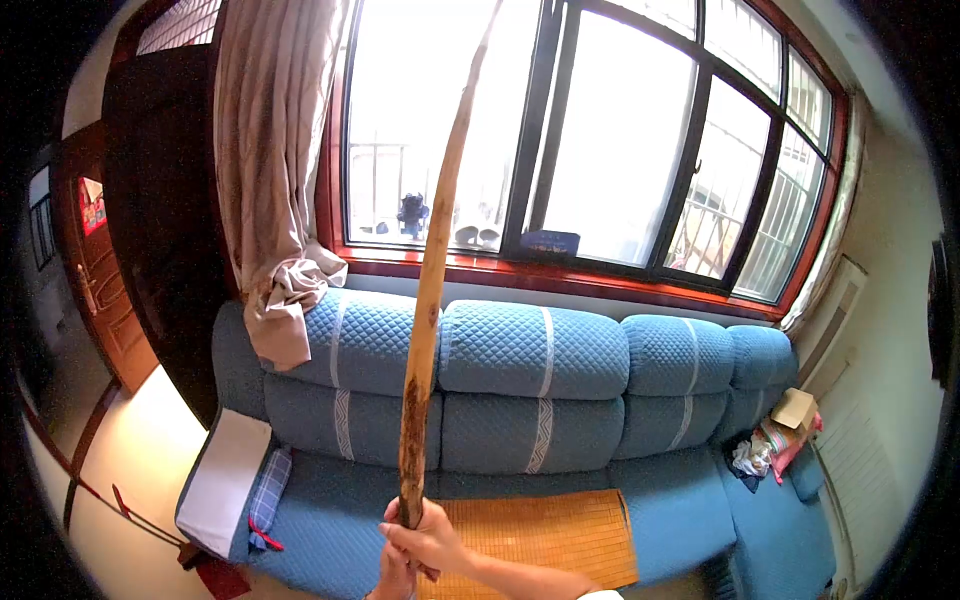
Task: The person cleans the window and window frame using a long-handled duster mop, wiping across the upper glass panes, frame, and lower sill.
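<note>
A long wooden stick (pixel 430 300) stands nearly upright in the middle of the view, its dark, rough lower end in my hands and its thin tip reaching the top edge. My right hand (pixel 432 540) is wrapped round the dark end. Just below it, my left hand (pixel 396 575) is closed round the same stick, partly cut off by the bottom edge of the view. Behind the hands, an orange-brown woven mat (pixel 540 535) lies on the seat of a blue quilted sofa (pixel 535 350).
Beyond the sofa is a wide window (pixel 620 140) with a red-brown sill. A beige curtain (pixel 275 150) hangs at the left. A cardboard box (pixel 794 410) and cloths sit at the sofa's right end. A checked pillow (pixel 268 490) leans at its left arm.
</note>
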